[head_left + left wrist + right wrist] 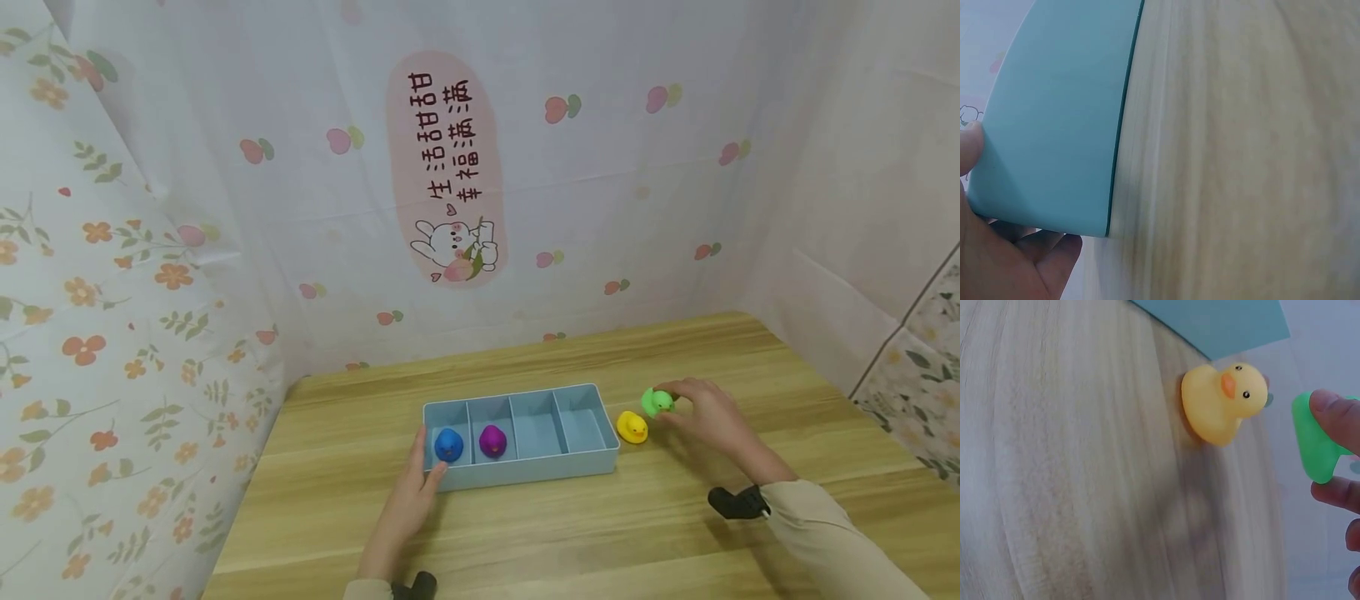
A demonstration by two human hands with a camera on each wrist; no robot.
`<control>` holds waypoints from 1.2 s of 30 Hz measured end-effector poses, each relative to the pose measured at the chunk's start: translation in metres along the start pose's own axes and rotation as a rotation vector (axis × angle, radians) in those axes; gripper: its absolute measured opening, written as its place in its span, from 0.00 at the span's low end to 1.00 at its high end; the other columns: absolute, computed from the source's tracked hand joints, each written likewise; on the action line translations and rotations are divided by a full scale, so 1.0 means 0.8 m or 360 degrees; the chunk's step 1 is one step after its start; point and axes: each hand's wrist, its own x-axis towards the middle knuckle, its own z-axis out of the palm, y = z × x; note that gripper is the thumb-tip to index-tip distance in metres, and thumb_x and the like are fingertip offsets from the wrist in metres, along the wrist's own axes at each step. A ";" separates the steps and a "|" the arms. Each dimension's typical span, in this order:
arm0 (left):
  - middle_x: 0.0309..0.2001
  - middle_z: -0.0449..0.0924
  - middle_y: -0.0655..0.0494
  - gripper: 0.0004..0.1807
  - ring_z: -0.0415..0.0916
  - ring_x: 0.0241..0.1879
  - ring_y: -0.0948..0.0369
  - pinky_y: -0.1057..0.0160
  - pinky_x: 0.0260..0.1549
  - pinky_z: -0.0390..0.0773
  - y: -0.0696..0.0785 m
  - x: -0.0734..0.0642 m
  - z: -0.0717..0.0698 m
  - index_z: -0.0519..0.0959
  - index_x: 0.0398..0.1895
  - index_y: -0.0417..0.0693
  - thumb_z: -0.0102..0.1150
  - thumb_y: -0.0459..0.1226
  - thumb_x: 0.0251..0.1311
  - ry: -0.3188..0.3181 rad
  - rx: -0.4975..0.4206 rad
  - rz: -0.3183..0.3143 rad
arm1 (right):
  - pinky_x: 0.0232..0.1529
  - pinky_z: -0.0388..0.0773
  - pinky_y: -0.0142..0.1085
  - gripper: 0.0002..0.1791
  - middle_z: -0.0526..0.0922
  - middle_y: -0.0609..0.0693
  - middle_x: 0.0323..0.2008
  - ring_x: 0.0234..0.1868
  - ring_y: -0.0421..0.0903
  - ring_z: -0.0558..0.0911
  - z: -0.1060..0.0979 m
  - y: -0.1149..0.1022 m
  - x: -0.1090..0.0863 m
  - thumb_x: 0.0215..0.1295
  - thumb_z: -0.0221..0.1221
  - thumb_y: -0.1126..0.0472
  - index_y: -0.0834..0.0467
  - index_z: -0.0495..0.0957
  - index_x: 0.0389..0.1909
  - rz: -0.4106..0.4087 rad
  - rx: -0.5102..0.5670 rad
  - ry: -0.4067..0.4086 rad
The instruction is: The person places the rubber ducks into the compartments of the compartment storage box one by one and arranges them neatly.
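A light blue four-compartment box (525, 473) stands on the table. My left hand (414, 483) holds its left end, with the thumb at the front rim and the fingers along the end wall; the left wrist view shows some fingertips bent under that end (1041, 244). Inside the box, a blue rubber duck (448, 446) sits in the leftmost compartment and a purple rubber duck (492, 442) in the one beside it. My right hand (705, 414) pinches a green rubber duck (1315, 440) between thumb and fingers, raised above the table. Just right of the box sits a yellow rubber duck (1219, 403).
The wooden table (525, 542) reaches back to a patterned curtain (637, 208). More floral cloth (135, 333) hangs at the left. The box's two right compartments hold no ducks. A black wrist device (738, 502) sits by the right sleeve.
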 end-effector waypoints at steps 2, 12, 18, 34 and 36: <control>0.74 0.44 0.34 0.36 0.45 0.72 0.39 0.41 0.70 0.48 0.000 0.000 0.000 0.43 0.75 0.37 0.43 0.43 0.73 -0.0002 0.0004 0.0001 | 0.40 0.73 0.57 0.22 0.84 0.53 0.36 0.42 0.58 0.80 0.000 -0.001 0.001 0.49 0.71 0.59 0.60 0.82 0.47 -0.0034 -0.0002 0.0012; 0.74 0.44 0.34 0.36 0.45 0.72 0.39 0.41 0.70 0.48 -0.001 -0.001 -0.001 0.43 0.75 0.37 0.44 0.42 0.73 -0.0008 -0.0007 -0.0004 | 0.43 0.75 0.55 0.23 0.84 0.51 0.36 0.41 0.55 0.80 0.005 -0.012 0.014 0.48 0.73 0.58 0.59 0.82 0.47 -0.0093 -0.0008 -0.0025; 0.74 0.44 0.34 0.36 0.44 0.72 0.39 0.41 0.70 0.48 0.000 -0.001 -0.001 0.42 0.75 0.37 0.44 0.42 0.73 -0.0016 -0.0030 0.0005 | 0.41 0.76 0.55 0.23 0.84 0.49 0.34 0.39 0.54 0.80 0.007 -0.020 0.022 0.47 0.73 0.56 0.59 0.82 0.46 -0.0132 -0.0036 -0.0007; 0.74 0.43 0.34 0.36 0.43 0.73 0.39 0.40 0.70 0.47 0.000 0.000 -0.001 0.42 0.75 0.37 0.43 0.42 0.73 -0.0020 -0.0038 -0.0021 | 0.44 0.76 0.54 0.24 0.84 0.49 0.35 0.41 0.54 0.79 0.012 -0.049 0.034 0.49 0.72 0.56 0.59 0.81 0.48 -0.0112 0.0024 -0.0080; 0.74 0.43 0.34 0.36 0.43 0.73 0.39 0.40 0.70 0.47 0.000 0.000 -0.001 0.42 0.75 0.37 0.43 0.42 0.73 -0.0018 -0.0036 -0.0018 | 0.44 0.75 0.55 0.23 0.84 0.49 0.35 0.41 0.54 0.78 0.013 -0.054 0.035 0.50 0.72 0.56 0.59 0.82 0.48 -0.0103 0.0027 -0.0086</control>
